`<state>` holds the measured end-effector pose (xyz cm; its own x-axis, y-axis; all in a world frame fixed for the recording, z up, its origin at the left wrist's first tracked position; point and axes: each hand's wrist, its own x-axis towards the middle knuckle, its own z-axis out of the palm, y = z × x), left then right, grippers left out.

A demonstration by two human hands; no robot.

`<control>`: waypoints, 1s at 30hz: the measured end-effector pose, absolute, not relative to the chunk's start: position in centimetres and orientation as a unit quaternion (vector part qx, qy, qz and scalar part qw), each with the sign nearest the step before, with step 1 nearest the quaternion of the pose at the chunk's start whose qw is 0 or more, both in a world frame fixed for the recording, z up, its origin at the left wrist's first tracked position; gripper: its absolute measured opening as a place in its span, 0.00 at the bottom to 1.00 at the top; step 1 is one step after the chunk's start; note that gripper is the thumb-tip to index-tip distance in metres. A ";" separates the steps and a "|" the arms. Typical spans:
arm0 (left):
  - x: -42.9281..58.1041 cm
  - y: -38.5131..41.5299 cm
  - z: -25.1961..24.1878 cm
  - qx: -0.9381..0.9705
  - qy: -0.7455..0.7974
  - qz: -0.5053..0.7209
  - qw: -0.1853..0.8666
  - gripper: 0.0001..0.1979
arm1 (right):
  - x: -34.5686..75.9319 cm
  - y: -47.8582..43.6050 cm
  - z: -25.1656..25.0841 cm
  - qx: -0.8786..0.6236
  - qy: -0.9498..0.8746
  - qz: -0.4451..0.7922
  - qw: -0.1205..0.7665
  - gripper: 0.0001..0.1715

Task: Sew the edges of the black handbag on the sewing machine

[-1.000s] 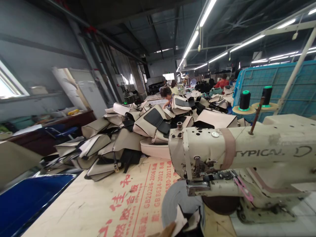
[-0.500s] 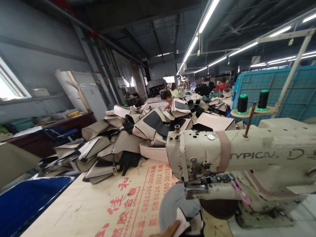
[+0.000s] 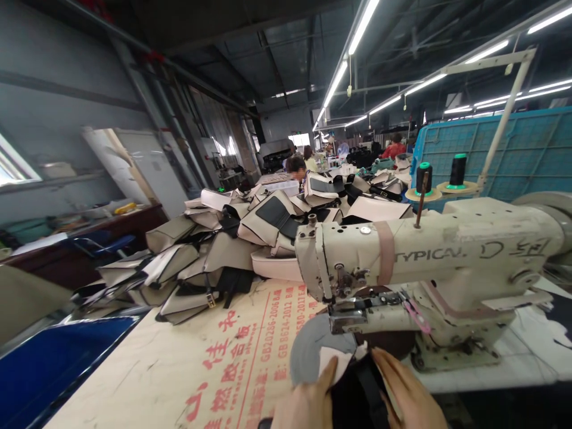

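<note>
At the bottom edge my left hand [image 3: 308, 400] and my right hand [image 3: 407, 393] both grip a black and beige bag piece [image 3: 345, 372]. The left thumb presses on its beige flap; the right fingers lie together along its black side. The piece sits just in front of the needle area of a cream sewing machine [image 3: 429, 256] marked TYPICAL, partly over a grey round disc [image 3: 310, 353]. Much of both hands is cut off by the frame edge.
A plywood board with red print [image 3: 192, 369] forms the worktop. A big pile of beige and black bags [image 3: 214, 250] lies behind it. Two thread spools [image 3: 423, 176] and a blue crate [image 3: 527, 155] stand behind the machine. A blue sheet [image 3: 53, 363] lies at left. Other people [image 3: 297, 168] work far back.
The view has tilted down and right. Both hands have come up into view on the bag piece; before, only a fingertip of the left hand showed at the bottom edge.
</note>
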<state>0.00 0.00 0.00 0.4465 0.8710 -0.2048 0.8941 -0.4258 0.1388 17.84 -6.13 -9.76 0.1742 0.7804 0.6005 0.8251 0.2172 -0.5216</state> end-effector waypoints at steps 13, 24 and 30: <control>-3.7 3.1 2.2 0.929 0.357 0.071 0.066 0.20 | 14.9 -2.9 -7.2 -0.502 -0.716 0.077 0.479 0.27; -3.1 2.7 -0.2 0.931 0.353 0.095 0.014 0.20 | 15.6 -0.8 -6.0 -0.458 -0.786 0.065 0.411 0.13; -3.1 2.8 -1.0 0.939 0.330 0.095 0.007 0.21 | 16.3 -0.8 -5.8 -0.419 -0.812 0.099 0.393 0.13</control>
